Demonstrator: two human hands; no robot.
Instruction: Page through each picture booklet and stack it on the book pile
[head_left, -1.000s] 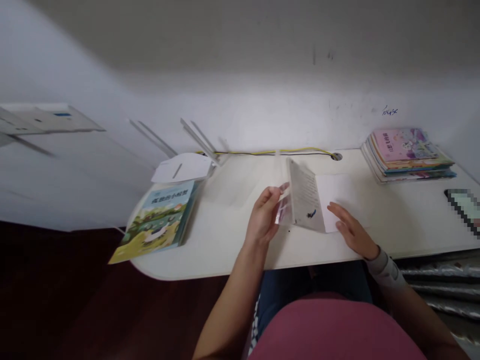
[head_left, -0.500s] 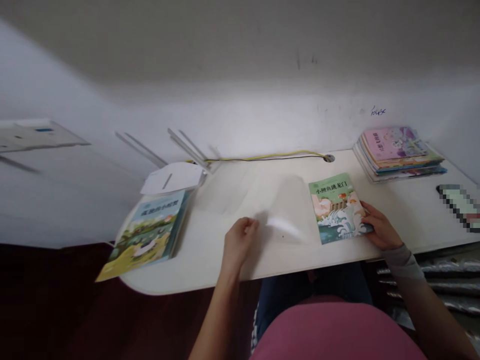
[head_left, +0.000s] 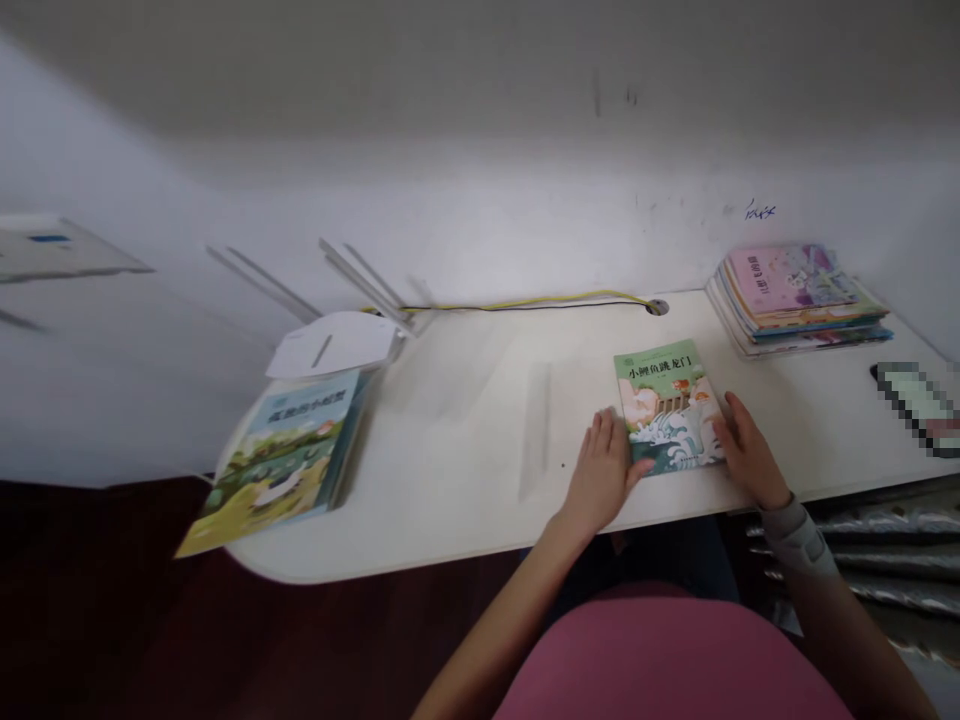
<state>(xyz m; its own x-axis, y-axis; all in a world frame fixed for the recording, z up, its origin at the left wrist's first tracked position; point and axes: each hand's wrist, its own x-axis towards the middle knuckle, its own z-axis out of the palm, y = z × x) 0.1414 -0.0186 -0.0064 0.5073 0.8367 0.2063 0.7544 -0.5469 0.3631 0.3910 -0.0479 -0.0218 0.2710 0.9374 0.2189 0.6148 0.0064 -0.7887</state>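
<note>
Both hands open flat, fingers spread: L hand [head_left: 600, 475] & R hand [head_left: 750, 465] touching sides of green book [head_left: 667, 405] marked 小鲤鱼跳龙门, lying on desk [head_left: 465, 450].

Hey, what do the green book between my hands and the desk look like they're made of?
The green book looks like a thin paperback: printed card cover, slight sheen, slim edge. The desk seems white laminate, smooth and softly glossy; its core doesn't show.
</note>
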